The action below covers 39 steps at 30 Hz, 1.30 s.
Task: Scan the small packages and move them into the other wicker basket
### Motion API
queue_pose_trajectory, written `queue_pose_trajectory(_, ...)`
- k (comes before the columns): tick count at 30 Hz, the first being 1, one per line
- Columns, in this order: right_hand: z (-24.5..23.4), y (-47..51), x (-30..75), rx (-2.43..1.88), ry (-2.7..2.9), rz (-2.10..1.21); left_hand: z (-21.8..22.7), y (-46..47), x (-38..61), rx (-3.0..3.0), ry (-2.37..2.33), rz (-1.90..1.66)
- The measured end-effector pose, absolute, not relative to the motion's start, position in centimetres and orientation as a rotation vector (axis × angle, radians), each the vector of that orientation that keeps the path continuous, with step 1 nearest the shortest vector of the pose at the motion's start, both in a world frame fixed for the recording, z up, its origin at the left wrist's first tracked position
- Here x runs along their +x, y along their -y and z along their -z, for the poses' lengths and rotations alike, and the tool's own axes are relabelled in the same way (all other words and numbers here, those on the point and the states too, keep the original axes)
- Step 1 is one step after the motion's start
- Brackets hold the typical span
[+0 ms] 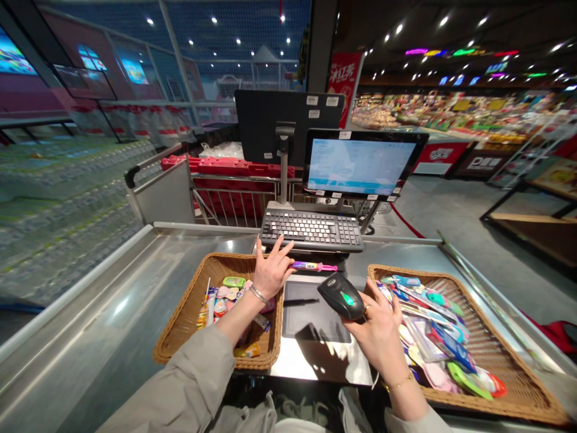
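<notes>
Right, scanner (pixel 341 296) in the right hand (pixel 379 332), pen-like item (pixel 314 266) at the left hand's (pixel 270 272) fingertips.

Right hand is gripping the black scanner, fingers wrapped shut around its handle, head with a green light glowing, pointing up-left over the dark pad (pixel 315 313) set in the counter (pixel 112 337). Left hand is lying loosely open, fingers spread; fingertips are meeting the left end of a pink-and-purple pen-like item, which is lying flat just in front of the keyboard (pixel 312 230). Can't tell whether it is pinching it or only touching. Left wicker basket (pixel 180 328) is sitting under the left wrist, holding a few small packets; right basket (pixel 509 367) is sitting just beside the right hand, holding a heap of them. Screen (pixel 358 165) is glowing behind the keyboard.
</notes>
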State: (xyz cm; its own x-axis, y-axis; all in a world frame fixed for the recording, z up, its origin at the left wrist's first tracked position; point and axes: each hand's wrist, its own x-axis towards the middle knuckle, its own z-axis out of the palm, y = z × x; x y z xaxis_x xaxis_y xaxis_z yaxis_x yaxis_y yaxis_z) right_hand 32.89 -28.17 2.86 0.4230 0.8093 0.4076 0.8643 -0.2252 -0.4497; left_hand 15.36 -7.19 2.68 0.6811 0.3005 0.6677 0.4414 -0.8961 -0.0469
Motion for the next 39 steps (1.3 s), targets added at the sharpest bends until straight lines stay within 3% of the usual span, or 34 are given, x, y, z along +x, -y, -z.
queue_pose_trajectory(39,-2.1,32.6,36.9,-2.130,1.070,0.449,-4.5,9.2,21.3,-2.713,0.315,1.171)
